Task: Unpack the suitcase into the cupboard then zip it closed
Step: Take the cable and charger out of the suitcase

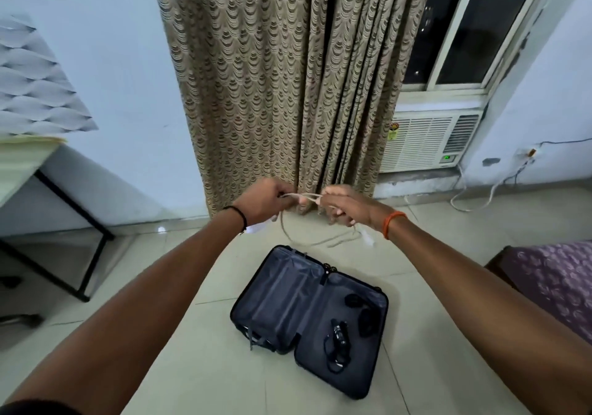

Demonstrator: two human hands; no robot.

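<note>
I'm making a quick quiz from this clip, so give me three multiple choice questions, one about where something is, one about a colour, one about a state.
1. Where does the suitcase lie?
A. on the floor
B. on the bed
C. on the table

2. What colour is the band on the right wrist?
A. black
B. orange
C. green

3. What state is the suitcase in?
A. zipped shut
B. open flat
C. standing upright

Answers: 1 A, it lies on the floor tiles. 2 B, orange shows beside the right hand; the black band is by the left hand. 3 B, both halves lie spread, with dark items inside, while both hands hold a cable.
</note>
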